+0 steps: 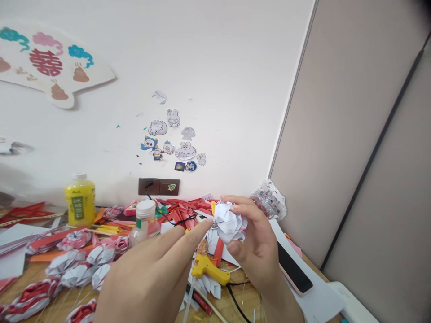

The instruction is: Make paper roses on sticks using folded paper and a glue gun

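Note:
A round flower of folded white paper (229,220) is held up off the table in my right hand (257,237), fingers behind its top and thumb at its lower right. My left hand (156,267) comes in from the lower left, back of the hand up. Its index finger is stretched out with the tip against or very close to the flower's left edge; its thumb is hidden. Just below the flower, a yellow hot glue gun (210,269) lies with its nozzle end down-left and a black cord trailing off.
Finished white and red paper flowers (76,269) cover the left of the table. Red paper strips (182,211) are heaped at the back. A yellow drink bottle (80,202) and a clear white-capped jar (145,217) stand behind my left hand. A phone (294,269) lies on white paper at right.

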A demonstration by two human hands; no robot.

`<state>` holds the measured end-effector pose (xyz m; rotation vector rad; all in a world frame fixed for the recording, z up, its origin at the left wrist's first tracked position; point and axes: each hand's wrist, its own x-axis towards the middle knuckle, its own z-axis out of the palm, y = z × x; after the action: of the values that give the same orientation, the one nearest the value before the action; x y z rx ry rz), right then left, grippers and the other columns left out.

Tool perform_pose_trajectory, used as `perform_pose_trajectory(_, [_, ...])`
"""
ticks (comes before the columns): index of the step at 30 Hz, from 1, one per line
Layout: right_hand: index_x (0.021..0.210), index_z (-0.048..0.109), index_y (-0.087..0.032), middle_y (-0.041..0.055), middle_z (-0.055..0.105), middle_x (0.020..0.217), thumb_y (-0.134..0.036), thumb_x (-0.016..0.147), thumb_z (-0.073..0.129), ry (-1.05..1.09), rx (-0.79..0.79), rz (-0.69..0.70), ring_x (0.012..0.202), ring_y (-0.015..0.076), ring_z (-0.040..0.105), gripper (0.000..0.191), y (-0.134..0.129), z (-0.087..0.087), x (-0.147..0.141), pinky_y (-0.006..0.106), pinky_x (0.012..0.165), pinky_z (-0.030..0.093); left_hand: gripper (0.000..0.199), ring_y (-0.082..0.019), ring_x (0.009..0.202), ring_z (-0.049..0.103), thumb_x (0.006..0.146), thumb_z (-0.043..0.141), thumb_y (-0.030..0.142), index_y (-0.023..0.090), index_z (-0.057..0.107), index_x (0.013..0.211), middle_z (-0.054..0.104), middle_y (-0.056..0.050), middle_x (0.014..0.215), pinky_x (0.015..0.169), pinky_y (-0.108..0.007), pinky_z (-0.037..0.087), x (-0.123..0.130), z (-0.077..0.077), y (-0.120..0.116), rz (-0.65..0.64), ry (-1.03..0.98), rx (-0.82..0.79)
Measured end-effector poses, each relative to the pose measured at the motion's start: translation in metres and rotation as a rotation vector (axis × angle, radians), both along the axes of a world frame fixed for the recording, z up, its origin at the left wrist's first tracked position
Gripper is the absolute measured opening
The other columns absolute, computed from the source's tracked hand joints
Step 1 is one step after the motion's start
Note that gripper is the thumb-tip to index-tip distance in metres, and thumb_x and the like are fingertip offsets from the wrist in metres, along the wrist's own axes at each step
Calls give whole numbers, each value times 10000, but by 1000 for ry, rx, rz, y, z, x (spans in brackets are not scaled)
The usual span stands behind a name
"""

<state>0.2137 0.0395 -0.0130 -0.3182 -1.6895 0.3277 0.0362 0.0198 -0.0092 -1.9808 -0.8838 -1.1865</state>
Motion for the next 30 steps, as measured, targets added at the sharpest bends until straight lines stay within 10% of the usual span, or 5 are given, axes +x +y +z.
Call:
perform_pose_trajectory(15, [1163, 552, -303, 57, 544, 1227, -346, 861, 629, 3, 3, -6, 1177, 259, 477, 314, 0, 1, 0, 437, 975, 396, 302, -159, 541, 661, 901, 336, 136, 230, 565, 1073, 705, -7, 678, 533, -279, 482, 1, -2, 2, 10, -9, -25])
perform_pose_trajectory(30, [1159, 551, -294, 74, 548, 1224, -374, 858, 626, -32, -10, -13, 1175, 277, 485, 321, 1, 1, 0, 476, 976, 409, 163, -92, 336, 535, 869, 488, 378, 246, 452, 780, 570, 100, 474, 320, -177, 351, 2, -1, -2, 33, -266, -246])
